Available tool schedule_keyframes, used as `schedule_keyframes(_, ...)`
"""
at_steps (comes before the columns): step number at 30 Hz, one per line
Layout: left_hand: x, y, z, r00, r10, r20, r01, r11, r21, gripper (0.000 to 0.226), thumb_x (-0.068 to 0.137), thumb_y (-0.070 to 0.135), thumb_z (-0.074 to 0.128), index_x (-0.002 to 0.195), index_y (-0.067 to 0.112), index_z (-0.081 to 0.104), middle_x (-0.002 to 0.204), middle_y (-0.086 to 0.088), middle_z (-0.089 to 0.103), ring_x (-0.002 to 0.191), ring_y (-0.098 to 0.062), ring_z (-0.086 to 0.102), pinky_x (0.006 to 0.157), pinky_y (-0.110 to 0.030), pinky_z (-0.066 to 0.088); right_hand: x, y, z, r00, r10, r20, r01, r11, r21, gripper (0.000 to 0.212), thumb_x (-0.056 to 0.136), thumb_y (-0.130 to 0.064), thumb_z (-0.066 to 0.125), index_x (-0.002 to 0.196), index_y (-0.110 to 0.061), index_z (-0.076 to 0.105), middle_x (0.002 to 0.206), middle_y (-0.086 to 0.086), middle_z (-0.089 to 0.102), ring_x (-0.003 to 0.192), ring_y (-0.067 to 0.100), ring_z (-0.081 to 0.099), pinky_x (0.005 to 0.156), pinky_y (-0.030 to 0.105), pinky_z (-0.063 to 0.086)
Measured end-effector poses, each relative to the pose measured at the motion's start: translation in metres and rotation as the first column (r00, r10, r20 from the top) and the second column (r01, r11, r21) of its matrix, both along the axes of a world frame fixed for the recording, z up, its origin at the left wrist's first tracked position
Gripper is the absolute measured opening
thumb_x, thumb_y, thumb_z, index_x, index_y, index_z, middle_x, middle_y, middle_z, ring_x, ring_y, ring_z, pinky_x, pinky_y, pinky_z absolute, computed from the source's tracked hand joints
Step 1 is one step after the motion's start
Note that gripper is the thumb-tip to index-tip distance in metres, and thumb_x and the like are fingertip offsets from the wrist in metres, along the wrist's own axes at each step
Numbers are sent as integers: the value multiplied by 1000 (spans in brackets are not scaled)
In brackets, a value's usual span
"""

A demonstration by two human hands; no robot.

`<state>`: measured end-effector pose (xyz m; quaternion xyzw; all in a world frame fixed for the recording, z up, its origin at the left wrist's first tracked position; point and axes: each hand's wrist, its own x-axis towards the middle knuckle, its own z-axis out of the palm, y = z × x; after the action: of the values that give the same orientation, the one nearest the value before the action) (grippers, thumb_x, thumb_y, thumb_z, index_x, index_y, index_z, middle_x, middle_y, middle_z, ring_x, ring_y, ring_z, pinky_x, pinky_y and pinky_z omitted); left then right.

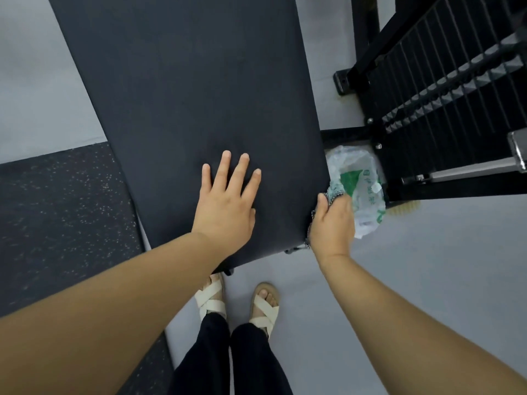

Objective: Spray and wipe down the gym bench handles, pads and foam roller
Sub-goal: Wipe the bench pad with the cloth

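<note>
Resting flat on the near end of the black bench pad (182,81): left hand (225,206), fingers straight and spread. Right hand (332,223), fingers curled round a patterned cloth (335,195), at the pad's near right edge. Plastic bag (362,189) on grey floor (413,252), just right of the pad. Black machine frame (427,81), far right.

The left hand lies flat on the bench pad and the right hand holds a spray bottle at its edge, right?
No. In the head view the right hand grips a patterned cloth, not a spray bottle, at the edge of the bench pad. The left hand lies flat on it.
</note>
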<state>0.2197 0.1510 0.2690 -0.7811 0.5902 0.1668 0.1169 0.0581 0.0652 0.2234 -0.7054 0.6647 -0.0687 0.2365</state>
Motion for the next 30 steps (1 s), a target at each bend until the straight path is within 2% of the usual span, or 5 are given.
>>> schedule_keyframes(10,-3,-7,2,996,-38,82,30,995,99,66,98,41,30,149,18,-7,156,-12,-14,142,-38,-13,114,-54,8,51,-68,9,995,53,87,-58,997,47,44,101,-43,29,107,-7,52,110,9,60,100,28,56,71,31,32)
schedule_keyframes(17,-3,-9,4,997,-47,65,39,993,112,65,99,40,30,149,17,-6,155,-13,-15,142,-38,-13,112,-55,17,-20,23,-16,943,-228,242,196,969,147,29,100,-34,37,96,-7,47,97,10,55,90,28,54,72,32,37)
schedule_keyframes(22,0,-6,0,997,-62,43,58,995,80,66,99,41,29,149,18,-8,155,-12,-16,142,-38,-14,113,-54,16,-5,-3,-7,926,-274,260,234,956,177,36,102,-34,31,99,-5,52,93,4,54,86,20,48,75,27,33)
schedule_keyframes(27,4,14,-5,996,-76,-54,72,994,-83,67,97,37,39,150,22,2,157,-10,-7,144,-33,-11,116,-52,4,1,-9,-7,906,-347,241,311,934,177,36,101,-40,30,91,-11,49,88,1,54,86,20,50,78,32,39)
schedule_keyframes(30,9,51,-15,994,-63,-85,42,971,-235,65,89,29,55,147,19,27,154,-15,19,143,-39,8,114,-55,5,1,21,-15,749,-568,341,512,823,245,37,101,-39,30,111,-12,53,106,2,58,104,23,54,85,29,37)
